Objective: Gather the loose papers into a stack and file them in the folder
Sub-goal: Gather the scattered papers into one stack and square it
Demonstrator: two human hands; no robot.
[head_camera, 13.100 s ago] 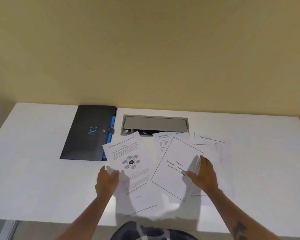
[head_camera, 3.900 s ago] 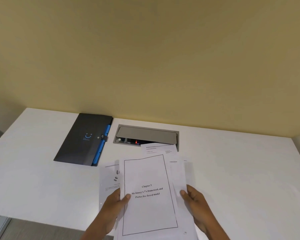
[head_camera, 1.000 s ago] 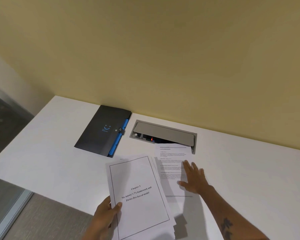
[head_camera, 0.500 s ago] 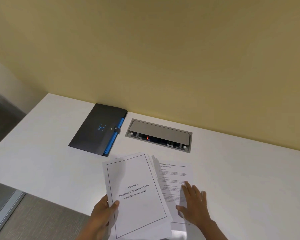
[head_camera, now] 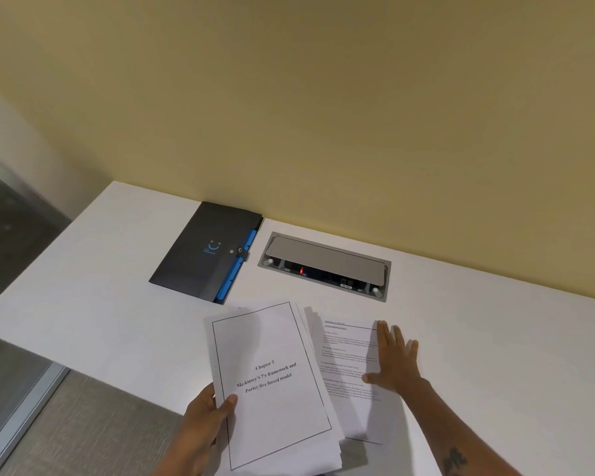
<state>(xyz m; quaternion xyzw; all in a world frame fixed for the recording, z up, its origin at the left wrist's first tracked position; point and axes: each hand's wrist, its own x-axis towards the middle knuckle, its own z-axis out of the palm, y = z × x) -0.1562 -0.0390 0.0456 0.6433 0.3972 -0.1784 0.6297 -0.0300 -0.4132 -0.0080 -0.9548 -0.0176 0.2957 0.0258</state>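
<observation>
My left hand [head_camera: 207,419] grips a stack of white papers [head_camera: 272,383] at its lower left edge; the top sheet is a bordered title page reading "Chapter 3". The stack is lifted slightly over the table's near edge. To its right a single printed sheet [head_camera: 349,365] lies flat on the table. My right hand [head_camera: 394,360] rests flat on that sheet with fingers spread. A dark folder [head_camera: 205,250] with a blue smiley mark, blue tabs and a snap clasp lies closed at the back left, apart from both hands.
The white table [head_camera: 495,338] stands against a yellow wall. A grey cable hatch [head_camera: 325,266] with sockets is set into the table right of the folder. The table's left edge drops to a grey floor [head_camera: 83,424].
My right hand has slid the single sheet toward me and closer to the stack. The left hand keeps holding the stack. The view has shifted a little.
</observation>
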